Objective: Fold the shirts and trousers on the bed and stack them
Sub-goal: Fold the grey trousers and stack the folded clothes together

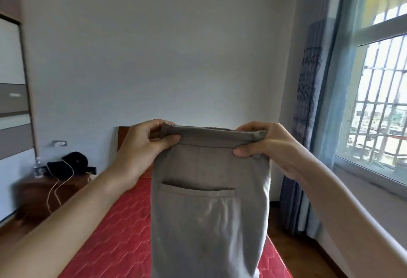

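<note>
Grey trousers [209,200] held up in the air above the red bed [123,222], waistband uppermost, back pocket facing the camera, legs hanging down out of view. Left hand [145,143] grip: thumb and fingers pinching the left end of the waistband. Right hand [264,143] grip: pinching the right end. Wooden bedside surface [44,191] at left carries a black cap [74,161] and a white cable [57,187].

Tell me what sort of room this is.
Most likely a bedroom: a bed with a red quilted cover, a wooden bedside table beside it, and a curtained, barred window.
</note>
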The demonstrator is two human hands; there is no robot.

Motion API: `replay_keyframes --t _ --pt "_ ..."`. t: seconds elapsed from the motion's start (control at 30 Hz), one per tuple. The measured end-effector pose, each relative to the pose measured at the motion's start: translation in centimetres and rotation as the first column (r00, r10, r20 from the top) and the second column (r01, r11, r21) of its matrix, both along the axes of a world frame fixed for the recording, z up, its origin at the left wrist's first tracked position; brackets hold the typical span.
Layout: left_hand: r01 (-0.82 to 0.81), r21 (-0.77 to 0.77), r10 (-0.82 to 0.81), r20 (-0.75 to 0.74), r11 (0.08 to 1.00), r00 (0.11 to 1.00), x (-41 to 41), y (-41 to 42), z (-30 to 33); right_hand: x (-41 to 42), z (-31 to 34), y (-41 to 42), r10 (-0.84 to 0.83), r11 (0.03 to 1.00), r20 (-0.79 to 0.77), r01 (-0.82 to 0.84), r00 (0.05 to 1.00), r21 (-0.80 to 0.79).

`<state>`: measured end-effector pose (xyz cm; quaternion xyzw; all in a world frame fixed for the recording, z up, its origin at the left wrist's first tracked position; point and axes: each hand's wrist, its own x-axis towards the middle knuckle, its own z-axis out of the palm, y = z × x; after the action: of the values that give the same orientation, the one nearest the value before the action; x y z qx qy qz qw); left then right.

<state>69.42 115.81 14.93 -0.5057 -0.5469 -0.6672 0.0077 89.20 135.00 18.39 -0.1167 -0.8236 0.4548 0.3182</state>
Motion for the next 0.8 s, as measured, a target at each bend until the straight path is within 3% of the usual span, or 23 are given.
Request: replay_keyframes --t 0.43,0.63,0.8 --pt "0.029 -0.297 0.055 0.272 0.954 0.961 -3.4 5.0 -24.4 -5.1 -22.5 6.5 0.115 0.969 0.339 -0.03 0.934 -0.244" --pt "0.064 -0.457 0.101 0.327 0.887 0.94 -8.4 10.5 -33.6 -10.2 -32.4 11.1 0.083 0.949 0.433 0.063 0.898 -0.31" --pt "0.111 -0.575 0.157 0.396 0.811 0.905 -17.4 19.1 -41.3 -19.5 -40.9 18.6 0.026 0.894 0.524 0.215 0.851 -0.394"
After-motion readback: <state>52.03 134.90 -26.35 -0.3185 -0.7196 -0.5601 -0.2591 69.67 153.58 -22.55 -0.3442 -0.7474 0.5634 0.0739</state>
